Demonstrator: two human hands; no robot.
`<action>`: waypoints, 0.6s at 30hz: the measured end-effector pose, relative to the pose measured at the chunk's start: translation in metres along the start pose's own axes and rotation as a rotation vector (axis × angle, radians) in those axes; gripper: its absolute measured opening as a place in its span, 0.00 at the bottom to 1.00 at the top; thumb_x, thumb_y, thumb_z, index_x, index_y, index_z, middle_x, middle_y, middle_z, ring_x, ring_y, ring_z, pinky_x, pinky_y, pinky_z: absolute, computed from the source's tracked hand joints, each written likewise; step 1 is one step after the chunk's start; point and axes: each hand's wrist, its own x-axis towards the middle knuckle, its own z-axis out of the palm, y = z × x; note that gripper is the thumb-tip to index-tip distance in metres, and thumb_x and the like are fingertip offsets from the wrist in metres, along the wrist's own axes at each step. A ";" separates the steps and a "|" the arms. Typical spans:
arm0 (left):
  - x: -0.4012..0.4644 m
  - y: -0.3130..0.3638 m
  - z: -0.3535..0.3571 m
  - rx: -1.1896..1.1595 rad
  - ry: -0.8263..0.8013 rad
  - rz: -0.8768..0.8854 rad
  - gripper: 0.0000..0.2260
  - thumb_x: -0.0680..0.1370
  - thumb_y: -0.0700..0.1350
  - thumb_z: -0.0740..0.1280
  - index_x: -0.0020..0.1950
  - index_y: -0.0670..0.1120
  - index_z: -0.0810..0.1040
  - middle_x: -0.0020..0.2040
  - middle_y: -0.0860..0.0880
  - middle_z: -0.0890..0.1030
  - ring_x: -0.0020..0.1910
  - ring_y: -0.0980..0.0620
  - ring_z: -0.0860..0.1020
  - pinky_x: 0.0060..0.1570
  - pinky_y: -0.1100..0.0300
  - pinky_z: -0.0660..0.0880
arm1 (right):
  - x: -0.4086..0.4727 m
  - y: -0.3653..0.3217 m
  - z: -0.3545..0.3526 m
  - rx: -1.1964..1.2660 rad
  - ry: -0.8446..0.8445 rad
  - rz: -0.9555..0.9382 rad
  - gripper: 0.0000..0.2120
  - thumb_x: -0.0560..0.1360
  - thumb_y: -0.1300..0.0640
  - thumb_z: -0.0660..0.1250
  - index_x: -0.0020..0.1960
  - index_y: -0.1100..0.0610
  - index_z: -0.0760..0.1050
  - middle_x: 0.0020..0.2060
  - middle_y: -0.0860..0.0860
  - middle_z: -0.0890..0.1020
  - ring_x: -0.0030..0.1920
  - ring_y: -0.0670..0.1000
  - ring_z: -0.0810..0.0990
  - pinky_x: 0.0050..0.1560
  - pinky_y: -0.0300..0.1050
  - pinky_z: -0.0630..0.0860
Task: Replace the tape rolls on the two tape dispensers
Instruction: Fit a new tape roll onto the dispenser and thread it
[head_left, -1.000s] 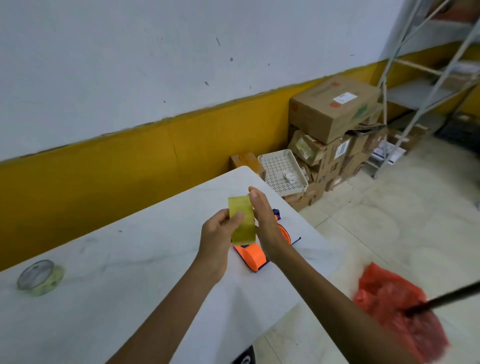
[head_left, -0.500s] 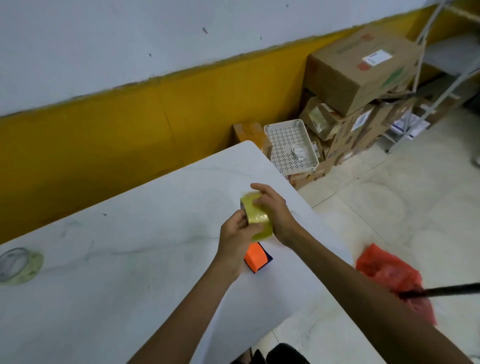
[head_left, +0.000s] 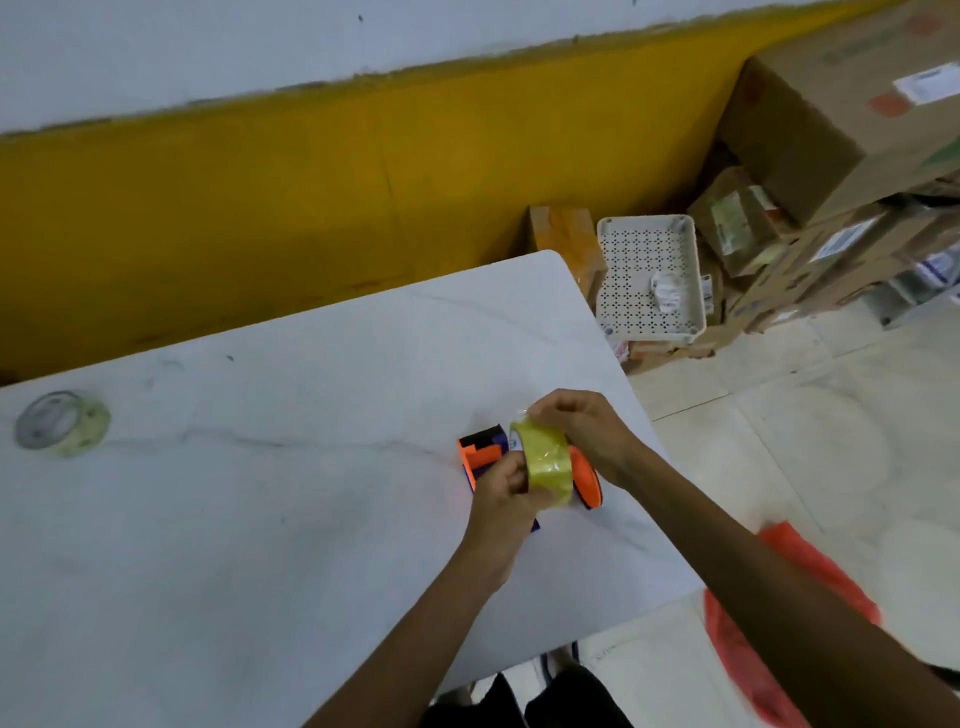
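Note:
A yellowish tape roll (head_left: 545, 465) is held between both hands just above the white table (head_left: 270, 519). My left hand (head_left: 506, 491) grips its near side and my right hand (head_left: 582, 426) pinches its top edge, where a bit of clear film sticks up. Directly behind and under the roll lies an orange and dark blue tape dispenser (head_left: 480, 452), partly hidden by the roll and my hands. A second, nearly clear tape roll (head_left: 61, 423) lies flat at the table's far left. I see only one dispenser.
The table's right edge drops to a tiled floor (head_left: 779, 426) with a red plastic bag (head_left: 769, 623). A white perforated tray (head_left: 649, 278) leans against stacked cardboard boxes (head_left: 841, 119) by the yellow and white wall.
The roll has come down from chest height to just over the dispenser. The view has tilted down and left, so more of the dispenser shows.

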 end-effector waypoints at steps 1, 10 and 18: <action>0.000 -0.004 0.005 0.000 0.024 -0.004 0.15 0.71 0.29 0.68 0.49 0.48 0.82 0.41 0.51 0.85 0.42 0.52 0.81 0.47 0.56 0.76 | 0.003 0.001 -0.005 -0.036 -0.035 -0.003 0.05 0.74 0.65 0.68 0.42 0.61 0.81 0.40 0.55 0.82 0.43 0.49 0.80 0.46 0.43 0.76; 0.001 -0.019 0.043 0.046 0.261 -0.011 0.06 0.70 0.41 0.70 0.46 0.43 0.79 0.38 0.40 0.77 0.38 0.49 0.70 0.39 0.54 0.66 | 0.023 0.012 -0.024 -0.584 -0.118 -0.343 0.05 0.77 0.65 0.63 0.43 0.60 0.75 0.39 0.52 0.80 0.40 0.45 0.77 0.40 0.28 0.70; 0.005 -0.026 0.060 -0.008 0.380 0.029 0.08 0.71 0.41 0.70 0.48 0.41 0.78 0.44 0.32 0.77 0.38 0.48 0.70 0.39 0.52 0.68 | 0.028 0.024 -0.032 -0.742 -0.093 -0.591 0.07 0.80 0.61 0.59 0.46 0.62 0.73 0.40 0.54 0.79 0.40 0.51 0.76 0.41 0.33 0.68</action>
